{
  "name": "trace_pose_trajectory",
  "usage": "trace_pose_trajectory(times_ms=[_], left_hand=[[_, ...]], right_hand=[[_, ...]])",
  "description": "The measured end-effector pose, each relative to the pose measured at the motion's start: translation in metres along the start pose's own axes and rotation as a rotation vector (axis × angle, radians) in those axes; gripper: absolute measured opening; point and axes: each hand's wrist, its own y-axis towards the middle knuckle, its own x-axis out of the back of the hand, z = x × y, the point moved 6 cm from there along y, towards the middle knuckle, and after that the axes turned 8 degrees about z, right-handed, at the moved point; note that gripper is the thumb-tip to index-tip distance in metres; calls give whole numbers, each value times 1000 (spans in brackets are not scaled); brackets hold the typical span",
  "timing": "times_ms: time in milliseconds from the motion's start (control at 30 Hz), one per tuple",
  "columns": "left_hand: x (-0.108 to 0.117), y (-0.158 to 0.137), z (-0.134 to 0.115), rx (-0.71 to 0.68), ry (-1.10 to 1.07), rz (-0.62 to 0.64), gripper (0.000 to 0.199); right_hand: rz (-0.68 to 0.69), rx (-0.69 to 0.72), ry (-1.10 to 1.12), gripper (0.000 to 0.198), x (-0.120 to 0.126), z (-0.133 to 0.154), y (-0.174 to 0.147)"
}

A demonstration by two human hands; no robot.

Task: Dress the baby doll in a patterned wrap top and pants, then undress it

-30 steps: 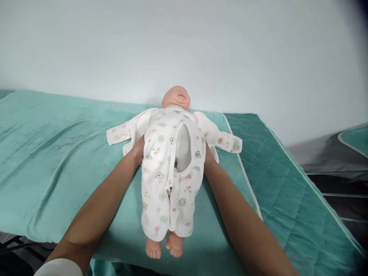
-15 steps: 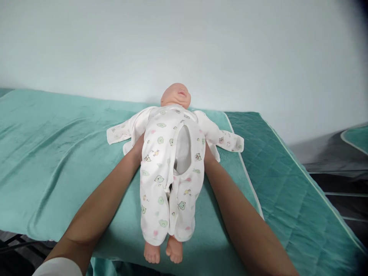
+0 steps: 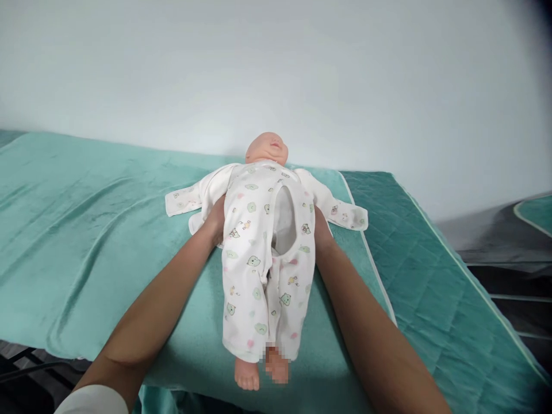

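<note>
A baby doll [image 3: 268, 148] lies face up on a light teal blanket, its head toward the wall and its bare feet toward me. It wears a white cartoon-print outfit [image 3: 254, 264] with an oval opening at the front and spread sleeves. My left hand [image 3: 219, 218] is at the doll's left-side waist as I see it, pressed against the cloth. Opposite it, my right hand [image 3: 321, 227] clasps the other side. The fingers of both hands are hidden behind the body and clothing; the doll is held between them.
The light teal blanket [image 3: 107, 241] covers the bed, with folds at left. A darker quilted cover [image 3: 431, 276] shows at right. Behind stands a white wall [image 3: 276, 69]. Another teal-covered surface [image 3: 537, 213] appears at far right. A dark metal frame shows below the left edge.
The doll's body and legs have shifted to the right together with both my hands, its feet moving the most. The whole view has shifted slightly too.
</note>
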Motion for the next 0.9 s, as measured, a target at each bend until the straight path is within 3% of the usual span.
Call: trace_pose_trajectory(times_ms=[133, 300, 400, 567, 700, 900], left_hand=[[4, -1, -4, -48, -62, -14, 32], [14, -1, -7, -96, -50, -96, 28], [20, -3, -13, -173, 97, -173, 26], [29, -5, -36, -424, 519, -338, 28], [28, 12, -53, -589, 755, -304, 25], [29, 57, -54, -502, 679, -99, 19]], right_hand=[[24, -27, 111, 30, -2, -2, 4], [22, 51, 147, 30, 4, -7, 10], [-108, 131, 42, 29, 17, -7, 9], [-321, 329, -305, 17, 27, 9, -1], [-296, 475, -449, 19, 18, 19, 11], [-89, 600, -471, 11, 2, 23, 49]])
